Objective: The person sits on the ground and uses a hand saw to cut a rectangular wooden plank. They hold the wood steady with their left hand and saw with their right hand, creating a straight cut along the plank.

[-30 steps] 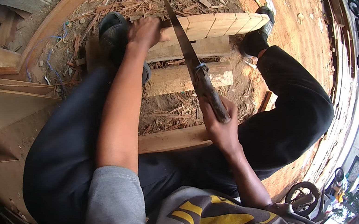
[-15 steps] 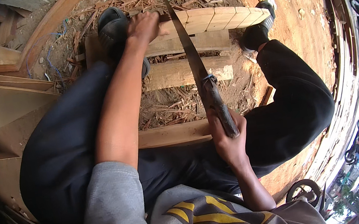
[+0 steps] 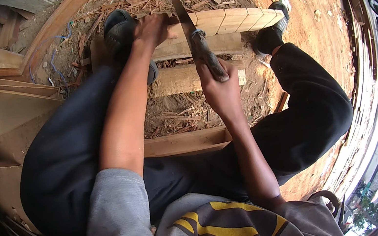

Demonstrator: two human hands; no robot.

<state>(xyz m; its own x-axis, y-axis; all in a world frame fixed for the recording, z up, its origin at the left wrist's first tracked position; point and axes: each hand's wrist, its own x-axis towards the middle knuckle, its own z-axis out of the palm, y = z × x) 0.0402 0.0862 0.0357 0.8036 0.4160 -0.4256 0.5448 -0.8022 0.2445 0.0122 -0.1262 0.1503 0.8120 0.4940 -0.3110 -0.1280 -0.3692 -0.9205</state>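
Observation:
A handsaw [image 3: 178, 8] lies across a pale wooden board [image 3: 233, 19] that has several cross cuts along its right part. My right hand [image 3: 219, 83] is closed round the saw's dark handle, close to the board's near edge. The blade points away from me, beyond the board's far edge. My left hand [image 3: 152, 29] grips the board's left part, just left of the blade. Some of its fingers are hidden behind the board. My left foot in a black sandal [image 3: 119, 32] is beside that hand, and my right shoe [image 3: 269, 36] is at the board's right end.
Under the board are wooden slats [image 3: 173, 80], and a wooden beam [image 3: 183, 142] lies nearer to me. Wood scraps [image 3: 107, 5] litter the dirt beyond. Curved wood [image 3: 45, 37] and panels [image 3: 5, 115] stand at left. Planks [image 3: 352, 117] run along the right side.
My right hand has pushed the saw forward, away from me, so its handle is now near the board. My left hand stays in place on the board.

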